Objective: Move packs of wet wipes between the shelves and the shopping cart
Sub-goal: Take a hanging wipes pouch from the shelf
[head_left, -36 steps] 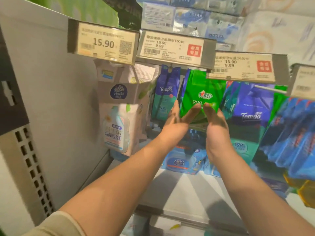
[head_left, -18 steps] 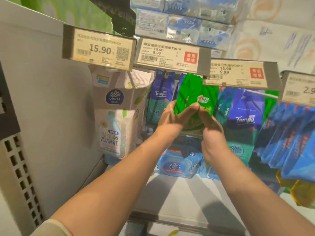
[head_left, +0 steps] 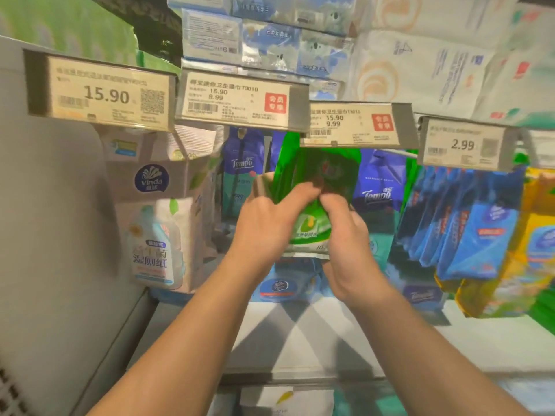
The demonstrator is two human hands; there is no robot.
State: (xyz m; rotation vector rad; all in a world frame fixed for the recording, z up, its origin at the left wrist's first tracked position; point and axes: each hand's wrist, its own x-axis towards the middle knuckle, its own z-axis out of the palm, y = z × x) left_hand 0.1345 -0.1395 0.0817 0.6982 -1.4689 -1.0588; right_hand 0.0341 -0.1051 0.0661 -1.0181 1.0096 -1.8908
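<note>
Two bare forearms reach up from the bottom of the frame over a white shelf (head_left: 300,340) toward a rack of hanging goods. The left hand (head_left: 264,223) and the right hand (head_left: 345,235) meet on a green pack of wet wipes (head_left: 312,223), each grip closed on it: left fingers curled round its left edge, right fingers pinching its front. The pack hangs at mid-rack, its top tucked behind the price tags (head_left: 240,99) (the peg itself is hidden), between blue packs (head_left: 380,187) on either side, with a beige Vinda box (head_left: 156,187) further left and stacked tissue bundles (head_left: 270,40) above. The step in hand looks like taking the pack off the rack; the next move likely calls for sliding it forward off its peg, then lowering it toward the cart, which is out of view.
</note>
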